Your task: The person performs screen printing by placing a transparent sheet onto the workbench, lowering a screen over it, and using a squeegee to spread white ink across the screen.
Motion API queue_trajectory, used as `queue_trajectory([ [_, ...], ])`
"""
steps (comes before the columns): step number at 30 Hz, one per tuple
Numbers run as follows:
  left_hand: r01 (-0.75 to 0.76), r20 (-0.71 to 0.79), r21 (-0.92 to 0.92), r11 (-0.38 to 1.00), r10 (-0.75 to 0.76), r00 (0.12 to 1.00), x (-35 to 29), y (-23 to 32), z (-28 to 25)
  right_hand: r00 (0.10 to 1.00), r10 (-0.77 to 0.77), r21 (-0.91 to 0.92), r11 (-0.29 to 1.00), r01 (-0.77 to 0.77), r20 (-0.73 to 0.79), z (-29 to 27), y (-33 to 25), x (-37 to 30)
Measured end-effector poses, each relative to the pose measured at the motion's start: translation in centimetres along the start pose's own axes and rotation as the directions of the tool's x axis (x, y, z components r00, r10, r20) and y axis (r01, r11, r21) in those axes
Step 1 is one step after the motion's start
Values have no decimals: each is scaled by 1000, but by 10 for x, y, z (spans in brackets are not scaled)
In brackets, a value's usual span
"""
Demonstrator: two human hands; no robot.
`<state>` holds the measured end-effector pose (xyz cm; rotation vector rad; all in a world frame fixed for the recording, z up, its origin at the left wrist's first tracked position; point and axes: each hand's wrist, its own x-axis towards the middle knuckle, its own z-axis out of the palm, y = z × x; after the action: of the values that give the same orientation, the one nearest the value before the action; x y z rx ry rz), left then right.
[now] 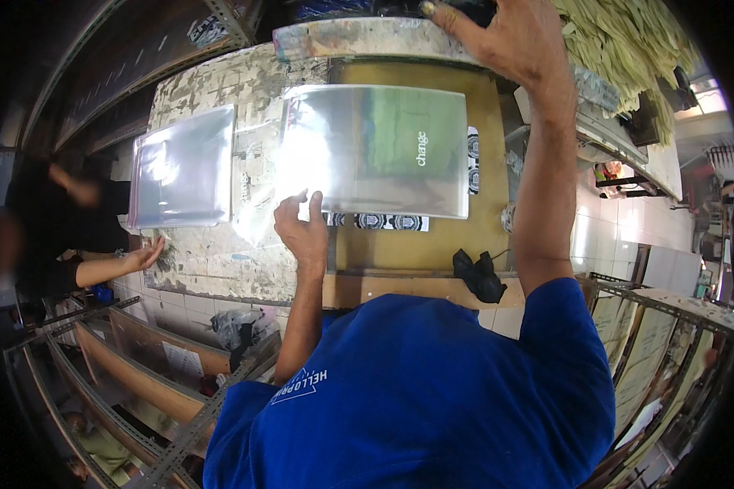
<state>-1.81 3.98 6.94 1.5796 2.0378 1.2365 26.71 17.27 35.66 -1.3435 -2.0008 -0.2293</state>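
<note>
Before me lies a stack of clear plastic sheets (pixel 367 187), glossy, with a green area and white lettering showing at its right. At its near left edge is my left hand (pixel 302 232), thumb apart from loosely bent fingers. The fingertips meet or nearly meet the plastic; I cannot tell whether they press on it. My right hand (pixel 510 41) reaches beyond the far right corner, over a long paint-stained bar (pixel 367 39). Its thumb is stretched out, and the other fingers are partly cut off by the upper edge.
Another stack of clear plastic (pixel 183 175) lies left on the stained table (pixel 212 265). Patterned strips (pixel 391 222) show beneath the sheets' edges on the yellowish board (pixel 383 248). A black cloth (pixel 477 275) rests at the near edge. Another person's hand (pixel 144 255) is at left.
</note>
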Motion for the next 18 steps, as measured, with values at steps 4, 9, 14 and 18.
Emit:
queue_trajectory([
  [4, 6, 38, 356, 935, -21, 999, -17, -24, 12, 999, 36, 119, 992, -40, 30, -5, -2, 15],
  [9, -11, 99, 589, 808, -59, 993, -16, -29, 18, 998, 45, 82, 995, -49, 47, -4, 1, 18],
  [14, 9, 134, 635, 773, -121, 984, -17, -34, 23, 1000, 11, 68, 998, -12, 26, 0, 9, 21],
  [18, 15, 42, 599, 800, -50, 998, -22, -43, 25, 993, 76, 54, 995, -81, 90, -1, 9, 23],
])
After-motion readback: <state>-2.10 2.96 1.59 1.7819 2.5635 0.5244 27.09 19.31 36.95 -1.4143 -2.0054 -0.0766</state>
